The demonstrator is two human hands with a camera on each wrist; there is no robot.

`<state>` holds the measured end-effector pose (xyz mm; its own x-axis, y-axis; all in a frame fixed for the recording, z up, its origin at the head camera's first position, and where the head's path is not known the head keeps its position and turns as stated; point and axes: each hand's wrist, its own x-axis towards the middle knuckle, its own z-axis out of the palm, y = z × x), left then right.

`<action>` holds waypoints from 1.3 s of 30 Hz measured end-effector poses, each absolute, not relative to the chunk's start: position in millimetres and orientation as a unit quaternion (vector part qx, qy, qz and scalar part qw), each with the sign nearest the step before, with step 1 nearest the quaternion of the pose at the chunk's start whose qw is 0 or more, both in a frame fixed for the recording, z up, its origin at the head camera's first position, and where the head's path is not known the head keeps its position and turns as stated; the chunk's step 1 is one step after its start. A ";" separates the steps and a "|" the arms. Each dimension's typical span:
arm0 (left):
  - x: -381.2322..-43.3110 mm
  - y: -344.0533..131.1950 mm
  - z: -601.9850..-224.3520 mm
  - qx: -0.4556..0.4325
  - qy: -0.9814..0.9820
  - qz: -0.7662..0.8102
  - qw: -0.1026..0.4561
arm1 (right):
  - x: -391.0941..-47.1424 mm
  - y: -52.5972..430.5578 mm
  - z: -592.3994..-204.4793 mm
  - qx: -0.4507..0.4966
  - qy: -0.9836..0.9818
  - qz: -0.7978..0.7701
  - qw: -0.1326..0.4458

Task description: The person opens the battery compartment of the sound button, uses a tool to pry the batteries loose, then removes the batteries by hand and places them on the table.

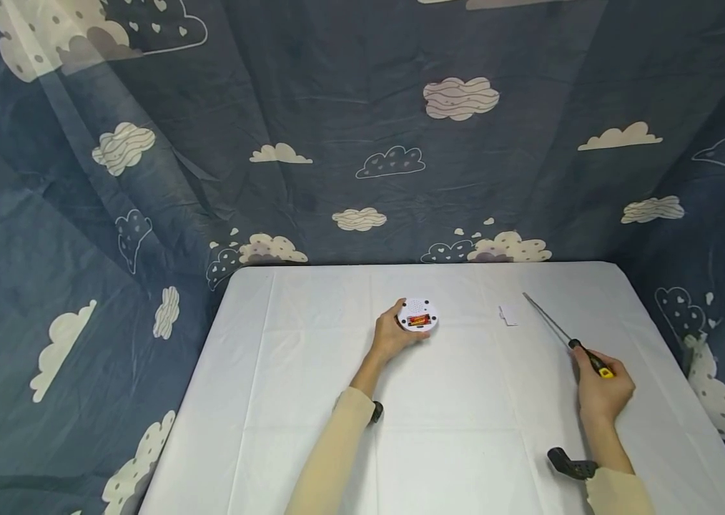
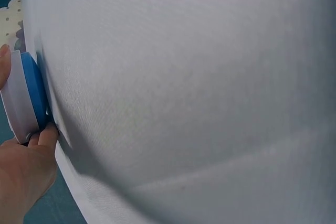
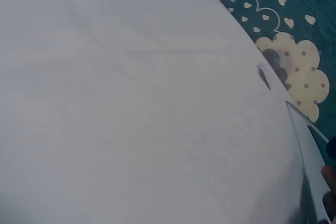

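My left hand (image 1: 391,336) grips a round white battery-powered device (image 1: 409,309) by its edge, thumb and fingers on opposite sides. Its underside faces up, with red and yellow batteries (image 1: 419,320) showing in an uncovered compartment. The left wrist view reveals a blue layer (image 2: 34,90) on the device's other face, towards the cloth. My right hand (image 1: 603,386) holds a screwdriver (image 1: 589,357) by its black and yellow handle, the long metal shaft slanting up and left. A small white flat piece (image 1: 508,315), like a battery cover, lies on the table between the two hands.
A white cloth covers the table (image 1: 446,400). Dark blue fabric (image 1: 337,86) with cloud prints hangs behind it and along both sides. Black wrist mounts (image 1: 571,465) sit at both of my cuffs.
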<state>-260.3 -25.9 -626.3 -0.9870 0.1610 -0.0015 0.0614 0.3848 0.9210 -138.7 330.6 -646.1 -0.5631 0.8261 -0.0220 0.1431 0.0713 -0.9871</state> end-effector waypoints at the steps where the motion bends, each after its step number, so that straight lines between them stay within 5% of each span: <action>1: -260.7 -25.9 -626.3 0.067 0.830 0.552 0.045 | -137.4 328.5 -647.7 -0.373 -0.695 0.541 0.293; 22: -265.9 -27.9 -624.9 0.065 0.833 0.548 0.051 | -133.1 306.4 -666.1 -0.322 -0.796 0.418 0.297; 29: -264.7 -28.4 -626.1 0.066 0.837 0.540 0.053 | -157.8 278.9 -640.2 -0.197 -0.851 0.396 0.283; 39: -262.7 -26.7 -628.5 0.061 0.833 0.546 0.057 | -214.8 203.1 -604.3 0.000 -0.888 0.441 0.129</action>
